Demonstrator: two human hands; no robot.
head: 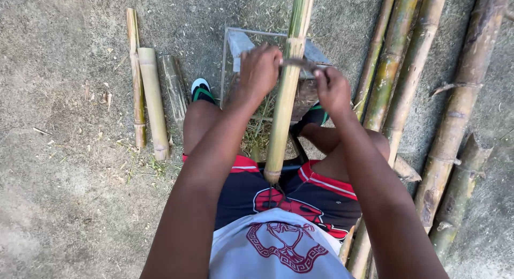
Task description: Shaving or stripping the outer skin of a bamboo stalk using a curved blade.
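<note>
A long green-yellow bamboo pole point(285, 97) runs from my lap up past the top of the view, resting over a metal-framed stand point(235, 43). Across the pole lies a dark blade point(300, 63). My left hand point(259, 70) is closed on the blade's left end, just left of the pole. My right hand point(332, 89) grips its right end, on the other side of the pole. The blade sits near a node of the pole. Both forearms reach forward from my seated body.
Short cut bamboo pieces point(152, 99) lie on the concrete ground at the left. Several long bamboo poles point(401, 70) lie at the right, a thick weathered one point(455, 118) farthest out. Shavings and dry grass point(257, 132) litter the ground under the stand. My sandalled foot point(202, 90) rests beside it.
</note>
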